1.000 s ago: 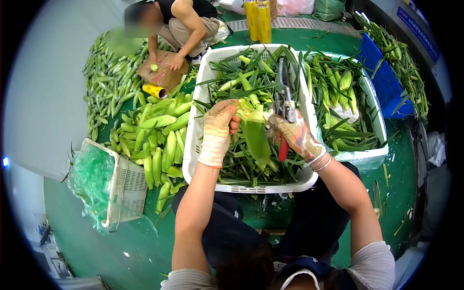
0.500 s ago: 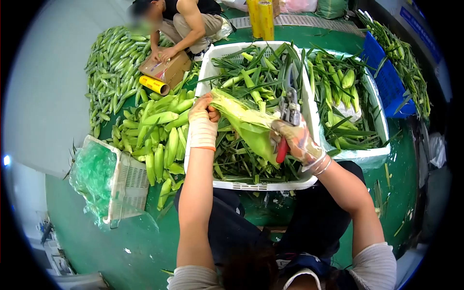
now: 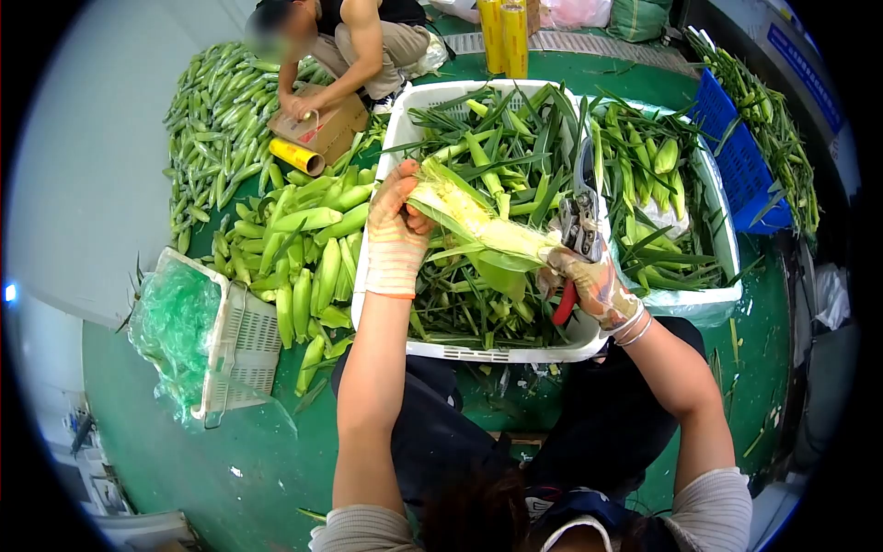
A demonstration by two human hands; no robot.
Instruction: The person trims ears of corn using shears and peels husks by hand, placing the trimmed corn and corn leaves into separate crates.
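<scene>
A partly husked ear of corn (image 3: 506,232) is held over the white crate, its pale yellow cob showing between opened green husk leaves. My left hand (image 3: 395,235), in a striped glove with bare fingertips, is closed at the ear's left end. My right hand (image 3: 596,287), in a patterned glove, is closed around pruning shears (image 3: 579,225) with a red handle. The ear's right end meets the right-hand fingers; whether they also pinch it I cannot tell. Long leaves and husks fill the white crate (image 3: 487,351) below.
Corn ears (image 3: 317,221) are piled on the left, beside a white basket (image 3: 248,354) with green plastic. Another person (image 3: 363,55) crouches behind a cardboard box (image 3: 336,124). On the right stand a lined crate (image 3: 731,248) of corn and leaves and a blue crate (image 3: 736,152).
Husk has come away from the ear, and more of the pale cob shows. My right hand and the shears have shifted right and slightly down; my left hand has moved slightly right.
</scene>
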